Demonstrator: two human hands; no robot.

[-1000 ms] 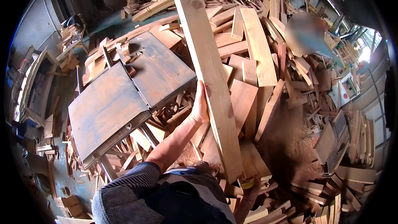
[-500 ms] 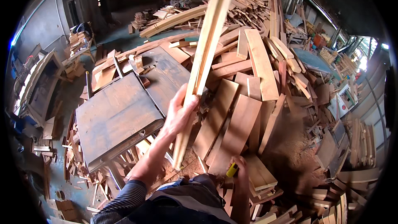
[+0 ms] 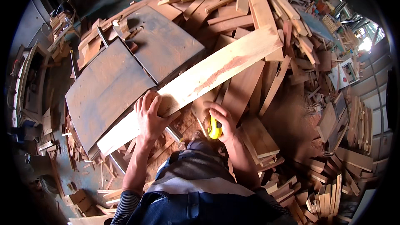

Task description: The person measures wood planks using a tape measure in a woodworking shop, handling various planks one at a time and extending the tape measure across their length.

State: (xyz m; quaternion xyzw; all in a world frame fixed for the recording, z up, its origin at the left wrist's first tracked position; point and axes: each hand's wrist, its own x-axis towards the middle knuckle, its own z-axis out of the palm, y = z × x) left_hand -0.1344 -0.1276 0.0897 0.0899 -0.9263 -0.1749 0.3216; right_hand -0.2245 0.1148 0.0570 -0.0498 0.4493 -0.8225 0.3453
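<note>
A long pale plank lies across the grey steel counter, its long axis running from low on my left, near the counter's front corner, up and away to my right over a heap of offcuts. My left hand rests open and flat on the plank's near part, fingers spread, pressing down. It is the nearer hand to the plank. Just right of the plank, below its lower edge, my right hand is closed around a yellow tape measure. Far right of the plank, a small white box with a red mark sits among the scrap; I cannot tell its details.
</note>
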